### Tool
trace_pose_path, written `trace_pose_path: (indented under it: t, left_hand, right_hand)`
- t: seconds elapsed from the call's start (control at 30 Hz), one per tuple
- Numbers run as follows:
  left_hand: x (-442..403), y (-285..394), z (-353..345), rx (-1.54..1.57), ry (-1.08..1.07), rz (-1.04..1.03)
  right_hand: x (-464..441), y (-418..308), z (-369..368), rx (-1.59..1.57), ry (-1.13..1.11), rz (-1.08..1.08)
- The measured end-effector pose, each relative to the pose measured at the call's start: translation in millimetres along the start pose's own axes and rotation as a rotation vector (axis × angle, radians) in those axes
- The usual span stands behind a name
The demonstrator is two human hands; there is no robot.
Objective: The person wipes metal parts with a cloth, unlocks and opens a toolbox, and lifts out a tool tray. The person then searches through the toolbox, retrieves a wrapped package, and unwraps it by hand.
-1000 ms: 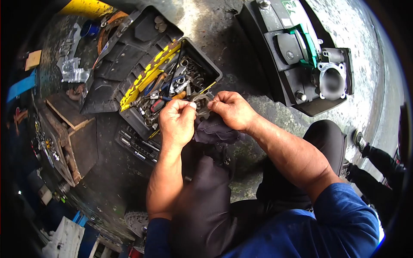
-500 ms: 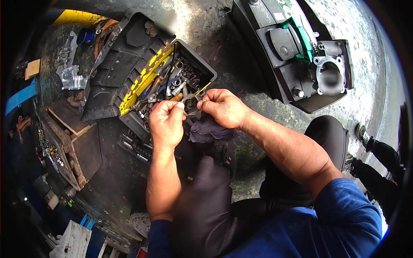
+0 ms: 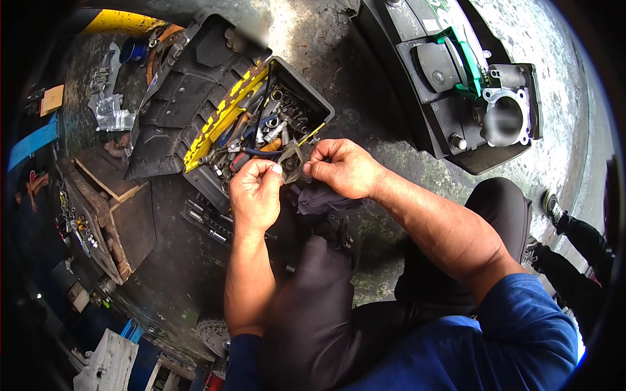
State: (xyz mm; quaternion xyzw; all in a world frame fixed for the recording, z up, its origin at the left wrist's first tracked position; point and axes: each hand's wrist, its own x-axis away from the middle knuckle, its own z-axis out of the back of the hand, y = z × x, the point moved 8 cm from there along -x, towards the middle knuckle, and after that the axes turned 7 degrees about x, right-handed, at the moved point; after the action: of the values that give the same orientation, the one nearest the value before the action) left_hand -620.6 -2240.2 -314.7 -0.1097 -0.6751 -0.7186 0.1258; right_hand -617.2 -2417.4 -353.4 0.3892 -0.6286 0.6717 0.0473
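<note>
My left hand (image 3: 256, 195) is closed in a pinch on the left side of a thin, brownish, see-through piece (image 3: 291, 160). On its right side, the thumb and fingers of my right hand (image 3: 342, 168) pinch it too. What the piece is, I cannot make out. Both hands are above the near edge of an open black toolbox (image 3: 300, 81) filled with sockets, wrenches and pliers. A dark cloth (image 3: 323, 197) lies just below my right hand, over my knee area.
A black case with green parts (image 3: 424, 78) and a metal flanged part (image 3: 505, 117) stands at upper right. A socket set (image 3: 207, 220) lies below the toolbox. At left is a wooden box (image 3: 134, 225). Another person's legs (image 3: 577, 244) show at far right.
The hands stay close together with the thin piece between them. It has turned and spread, showing more of its surface. The view has shifted slightly.
</note>
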Motion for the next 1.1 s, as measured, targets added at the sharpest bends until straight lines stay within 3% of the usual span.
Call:
trace_pose_path:
  t: [0.13,0.23,0.3,0.63,0.87,0.97,1.1]
  left_hand:
    - [2,-4,-2,-0.018,-0.035,-0.053]
    - [9,19,-10,-0.303,-0.078,-0.198]
    - [13,31,-16,-0.419,-0.110,-0.319]
    - [28,28,3,-0.442,-0.101,-0.271]
    - [34,61,-12,-0.657,-0.045,-0.650]
    - [35,77,-16,-0.703,-0.043,-0.711]
    - [36,99,-22,-0.692,-0.019,-0.774]
  right_hand:
    - [2,-5,12,0.074,0.054,0.031]
    - [9,-41,21,0.328,0.067,0.299]
    - [10,-53,18,0.474,0.119,0.668]
    - [5,-77,-10,0.652,-0.034,0.764]
    - [28,-101,-16,0.847,0.003,1.029]
    - [36,-114,-12,0.848,-0.053,0.850]
    - [41,-119,-6,0.850,-0.029,0.796]
